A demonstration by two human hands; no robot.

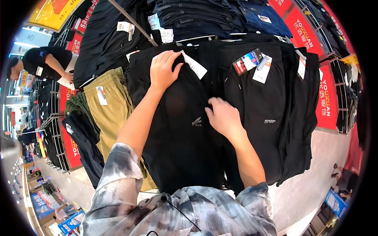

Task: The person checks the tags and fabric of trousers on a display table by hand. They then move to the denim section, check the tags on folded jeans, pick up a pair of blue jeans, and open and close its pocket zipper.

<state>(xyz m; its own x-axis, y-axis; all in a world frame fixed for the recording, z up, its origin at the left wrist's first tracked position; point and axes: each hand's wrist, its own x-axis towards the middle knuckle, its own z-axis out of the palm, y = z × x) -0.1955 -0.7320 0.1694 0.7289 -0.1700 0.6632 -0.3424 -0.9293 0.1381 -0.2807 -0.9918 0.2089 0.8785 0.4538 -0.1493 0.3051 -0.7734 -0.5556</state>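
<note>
Nearest the camera, a grey-and-white patterned shirt (189,208), with a dark cord (179,212) across its front. Ahead of it, black trousers with an "ECO" print (177,145) lie lengthwise, waistband away from the wearer. Left hand (164,70): on the upper part of these trousers, fingers laid over the waistband, thumb spread apart, beside a white paper tag (194,65). Right hand (224,117): lower down, at their right side, fingers loosely bent and thumb apart; whether cloth is pinched cannot be told.

To the right, a second black pair (258,145) bears a small pale print; near its waistband are a red-and-blue card (247,61) and a white price tag (262,70). More black trousers (299,122) lie beyond it. To the left, khaki trousers (110,114) with a white label (101,95), beside dark green (82,108) and navy garments (84,141). Above, a stack of folded dark trousers (193,15) and a slanting metal rod (134,23). Far left, another person (45,65) in a dark top, one hand on white material (67,80).
</note>
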